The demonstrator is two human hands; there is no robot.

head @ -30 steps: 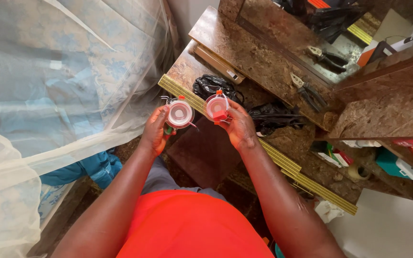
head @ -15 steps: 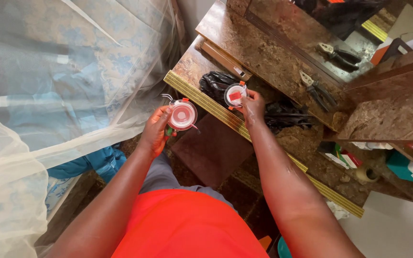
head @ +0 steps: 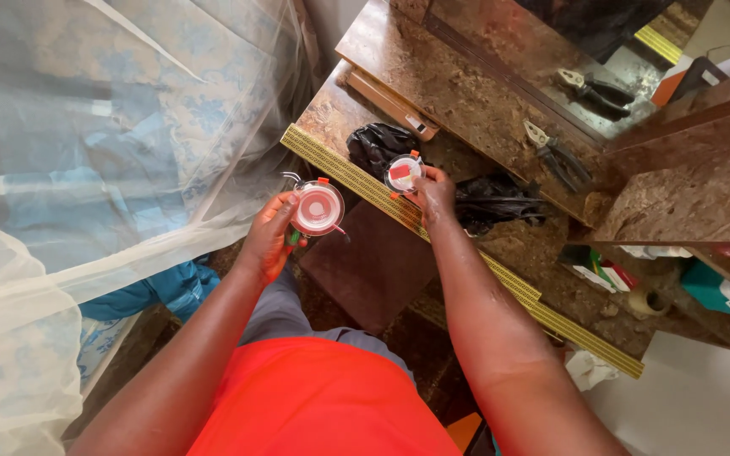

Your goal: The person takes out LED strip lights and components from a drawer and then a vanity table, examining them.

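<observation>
the left hand (head: pixel 268 236) cups a small round clear plastic container (head: pixel 318 208) with a red inside, fingers curled around its rim, held in the air above the dark stool (head: pixel 373 266). the right hand (head: pixel 435 192) pinches a round clear lid (head: pixel 403 172) with a red patch, fingertips closed on its edge, over the table's patterned gold edge (head: pixel 340 169) and just beside a crumpled black plastic bag (head: pixel 378 145). both pieces look light, thin and stiff, likely smooth enough to slip, so the rim is the safest place to take hold; squeezing the flat faces could crack or flex them. a small metal hook at the container's side looks easy to snag. pliers (head: pixel 558 157) lie well apart on the brown table.
</observation>
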